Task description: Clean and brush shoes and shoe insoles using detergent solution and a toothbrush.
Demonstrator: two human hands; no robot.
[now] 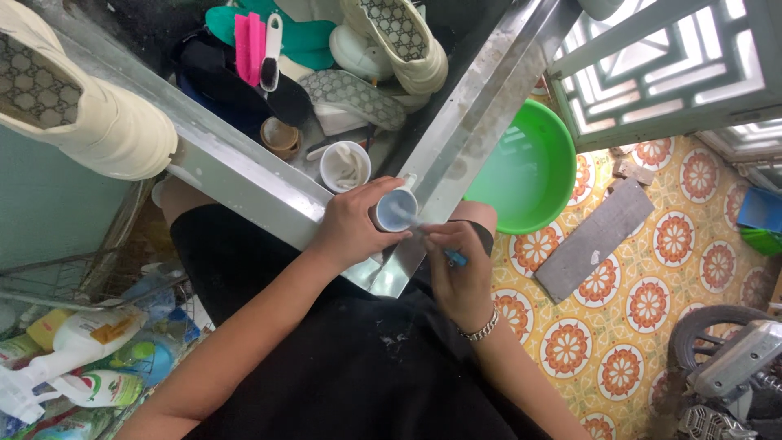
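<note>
My left hand [352, 228] grips a small blue-rimmed cup [396, 209] at the near corner of a metal tray [244, 175]. My right hand [458, 265] holds a thin blue-handled brush [444, 248] whose tip reaches into the cup. Inside the tray lie cream patterned shoes [399, 41], patterned insoles [354, 96], a white cup [344, 165], a brown cup [280, 135], a pink and a white brush [259, 47]. Another cream shoe [77, 102] rests on the tray's left rim.
A green basin [521, 167] stands on the patterned tile floor to the right, beside a grey slab [595, 240]. Spray bottles and cleaner containers [77, 358] fill a wire rack at lower left. A wheel and machine parts [721, 367] sit at lower right.
</note>
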